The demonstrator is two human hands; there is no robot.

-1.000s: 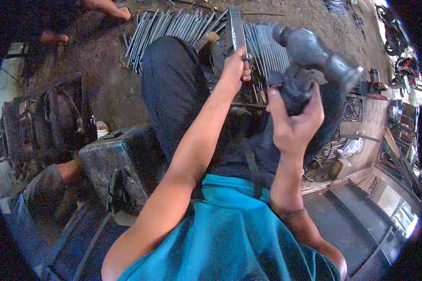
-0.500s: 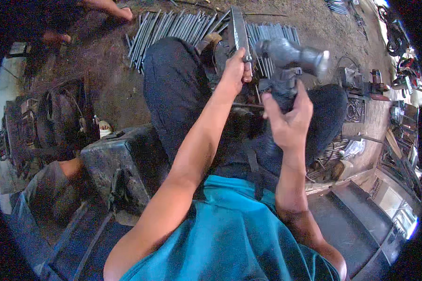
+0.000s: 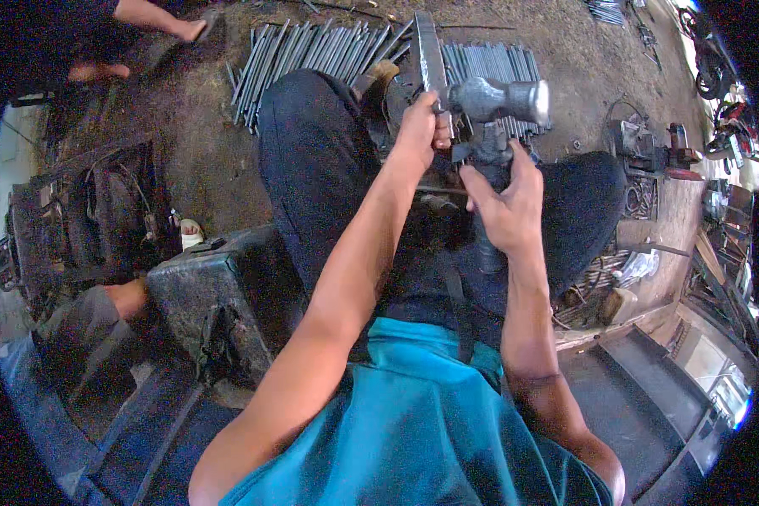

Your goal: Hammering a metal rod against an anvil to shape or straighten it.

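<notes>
My left hand (image 3: pixel 417 131) is closed round the lower end of a flat grey metal bar (image 3: pixel 428 55), which points away from me between my knees. My right hand (image 3: pixel 513 202) grips the dark, wrapped handle of a hammer (image 3: pixel 496 99). The hammer's thick steel head lies sideways just right of my left hand, its round polished face pointing right. Whether the head touches the bar or anything below it, I cannot tell. What lies directly beneath both hands is mostly hidden.
Several metal rods (image 3: pixel 312 63) lie on the dirt floor beyond my left knee, with another row (image 3: pixel 489 63) beyond the hammer. A dark box (image 3: pixel 198 282) stands at my left. At right are a vise-like tool (image 3: pixel 679 152) and scrap. Another person's foot (image 3: pixel 192 31) shows far left.
My right hand has brought the hammer left, its head now closer to my left hand. The left hand and bar stay nearly still. The other person's foot has shifted left.
</notes>
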